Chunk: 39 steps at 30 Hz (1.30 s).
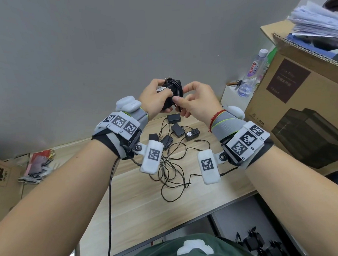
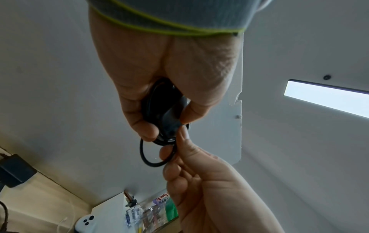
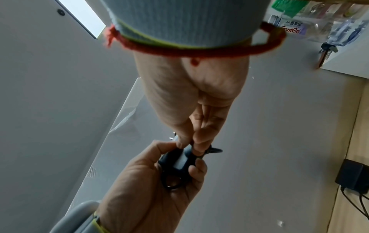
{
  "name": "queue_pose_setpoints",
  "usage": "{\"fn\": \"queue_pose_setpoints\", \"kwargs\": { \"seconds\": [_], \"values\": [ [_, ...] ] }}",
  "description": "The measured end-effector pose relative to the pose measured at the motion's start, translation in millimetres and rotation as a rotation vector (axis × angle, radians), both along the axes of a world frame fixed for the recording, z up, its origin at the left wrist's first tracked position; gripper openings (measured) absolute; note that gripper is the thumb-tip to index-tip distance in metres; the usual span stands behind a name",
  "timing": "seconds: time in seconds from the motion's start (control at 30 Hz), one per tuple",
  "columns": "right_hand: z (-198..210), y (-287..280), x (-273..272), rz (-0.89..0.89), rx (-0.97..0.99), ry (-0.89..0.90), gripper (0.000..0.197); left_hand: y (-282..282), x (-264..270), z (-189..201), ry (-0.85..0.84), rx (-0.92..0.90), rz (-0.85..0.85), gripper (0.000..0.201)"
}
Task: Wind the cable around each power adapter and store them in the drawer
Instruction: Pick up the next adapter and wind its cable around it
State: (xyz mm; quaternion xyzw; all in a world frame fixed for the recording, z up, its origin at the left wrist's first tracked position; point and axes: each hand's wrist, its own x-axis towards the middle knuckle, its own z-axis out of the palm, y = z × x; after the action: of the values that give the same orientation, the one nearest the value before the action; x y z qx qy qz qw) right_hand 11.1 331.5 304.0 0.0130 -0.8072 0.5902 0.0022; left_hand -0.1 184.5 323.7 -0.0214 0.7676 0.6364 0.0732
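Observation:
Raised above the desk, my left hand [image 1: 155, 97] grips a black power adapter [image 1: 171, 89] with its cable coiled round the body and its plug prongs pointing up. My right hand [image 1: 194, 100] pinches the loose end of that cable [image 1: 178, 104] between thumb and forefinger against the adapter. The left wrist view shows the adapter [image 2: 169, 116] in my left hand [image 2: 159, 94], a small cable loop [image 2: 151, 162] below it and my right hand [image 2: 187, 151]. In the right wrist view my right hand [image 3: 193, 141] pinches the cable at the adapter [image 3: 179, 162]. Several more adapters [image 1: 177, 130] lie on the desk with tangled cables [image 1: 171, 166].
A wooden desk [image 1: 144, 201] stands against a grey wall. At the right are a large cardboard box [image 1: 297, 108] with papers on top and a clear water bottle [image 1: 252, 75]. An open drawer [image 1: 264, 241] below right holds dark adapters. Clutter lies at far left.

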Motion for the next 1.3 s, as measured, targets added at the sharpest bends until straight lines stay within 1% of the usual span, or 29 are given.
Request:
{"fn": "queue_pose_setpoints", "kwargs": {
  "seconds": [0.07,0.17,0.3,0.37,0.5,0.67,0.73,0.83,0.9,0.97,1.03,1.17,1.3],
  "values": [
    [-2.6,0.9,-2.8,-0.055,0.051,0.025,0.025,1.1,0.8,0.2,0.009,-0.019,-0.024,0.032],
    [-3.9,3.9,-3.8,-0.127,0.132,0.098,0.027,1.6,2.5,1.0,0.036,-0.087,-0.05,0.034],
    [-1.0,5.3,-1.3,-0.179,0.142,0.193,0.027,2.0,3.3,0.9,0.045,-0.092,-0.06,0.036],
    [-1.6,4.5,-0.5,-0.197,0.116,0.243,0.026,2.1,2.2,0.2,0.045,-0.085,-0.063,0.034],
    [-3.8,5.0,1.1,-0.167,0.135,0.321,0.032,1.1,1.8,-2.5,0.023,-0.072,-0.112,0.035],
    [-6.6,6.7,1.3,-0.179,0.198,0.402,0.024,4.3,4.5,-5.6,-0.024,-0.022,-0.119,0.034],
    [-8.2,7.6,0.6,-0.168,0.212,0.414,0.022,5.2,5.0,-5.3,-0.042,0.012,-0.103,0.03],
    [-9.4,10.8,-2.0,-0.101,0.191,0.378,0.018,3.6,4.1,-3.0,-0.054,0.034,-0.05,0.024],
    [-10.7,13.8,-5.5,-0.02,0.119,0.341,0.015,0.7,2.9,-1.7,-0.06,0.028,-0.024,0.017],
    [-11.4,18.0,-7.9,0.052,0.063,0.326,0.016,-2.4,2.5,-0.8,-0.079,0.027,-0.011,0.014],
    [-11.4,22.2,-9.5,0.095,0.009,0.32,0.018,-5.4,1.6,-2.0,-0.097,0.06,-0.027,0.019],
    [-9.7,28.0,-9.8,0.153,-0.111,0.281,0.017,-9.0,3.6,-4.8,-0.087,0.06,-0.096,0.049],
    [-12.6,28.8,-11.1,0.18,-0.111,0.248,0.016,-13.4,4.4,-6.7,-0.055,0.037,-0.153,0.076]
  ]
}}
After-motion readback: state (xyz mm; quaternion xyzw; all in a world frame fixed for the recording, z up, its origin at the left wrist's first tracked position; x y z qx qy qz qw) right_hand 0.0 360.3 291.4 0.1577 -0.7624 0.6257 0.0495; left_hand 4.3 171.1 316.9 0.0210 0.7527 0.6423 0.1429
